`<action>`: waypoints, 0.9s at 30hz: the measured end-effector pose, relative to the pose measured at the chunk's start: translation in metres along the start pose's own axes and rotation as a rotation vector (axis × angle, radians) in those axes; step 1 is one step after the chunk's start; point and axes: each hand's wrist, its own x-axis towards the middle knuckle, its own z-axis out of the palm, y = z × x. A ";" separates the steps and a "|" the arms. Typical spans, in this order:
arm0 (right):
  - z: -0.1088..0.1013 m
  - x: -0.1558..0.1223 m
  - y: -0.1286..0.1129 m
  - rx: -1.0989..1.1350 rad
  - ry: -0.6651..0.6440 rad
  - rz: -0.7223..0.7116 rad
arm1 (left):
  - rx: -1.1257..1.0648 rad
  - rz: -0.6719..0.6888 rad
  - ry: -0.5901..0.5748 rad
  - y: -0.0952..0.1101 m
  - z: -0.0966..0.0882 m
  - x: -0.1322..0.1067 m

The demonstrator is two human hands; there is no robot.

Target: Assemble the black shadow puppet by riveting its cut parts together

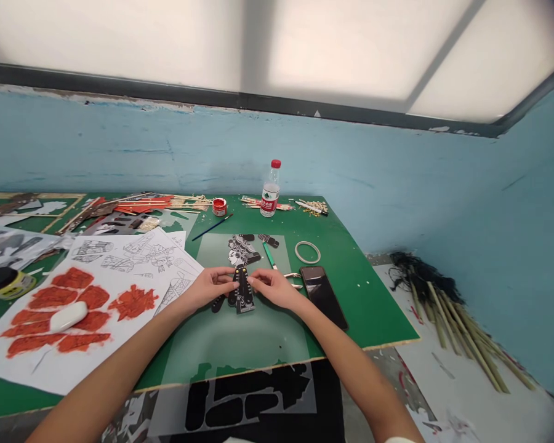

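A black-and-white cut-out shadow puppet [244,301] with a patterned headdress lies on a translucent sheet [203,357] at the table's front. Two small gold-coloured fasteners show on its upper body. My left hand [216,284] pinches the puppet's left edge beside one fastener. From the other side my right hand [273,287] grips its upper body, thumb and fingers close together. Just beyond the right hand lie a green-handled craft knife [269,255] and a small dark striped piece [268,240]. Pliers [293,280] rest partly behind that hand.
Right of the hands are a phone [323,296] and a tape roll [307,252]. A water bottle [270,195], red paint jar [219,207] and brush [212,227] stand or lie farther back. Drawings [133,255] and red-painted paper [41,369] cover the left. Sticks [466,335] lean at the right.
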 end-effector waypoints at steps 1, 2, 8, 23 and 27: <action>0.000 0.000 0.001 -0.001 -0.001 0.005 | 0.006 0.006 -0.020 -0.001 0.000 0.000; 0.000 0.000 0.002 0.000 -0.008 0.011 | 0.014 0.013 -0.037 -0.002 0.001 0.000; -0.002 -0.003 -0.005 -0.006 -0.049 0.021 | 0.083 0.056 -0.039 -0.003 0.005 0.000; -0.013 -0.029 -0.041 -0.158 0.018 0.099 | -0.029 0.074 0.057 -0.002 -0.006 0.004; 0.020 -0.036 -0.020 -0.163 0.078 0.078 | 0.021 0.030 -0.027 -0.002 -0.002 0.001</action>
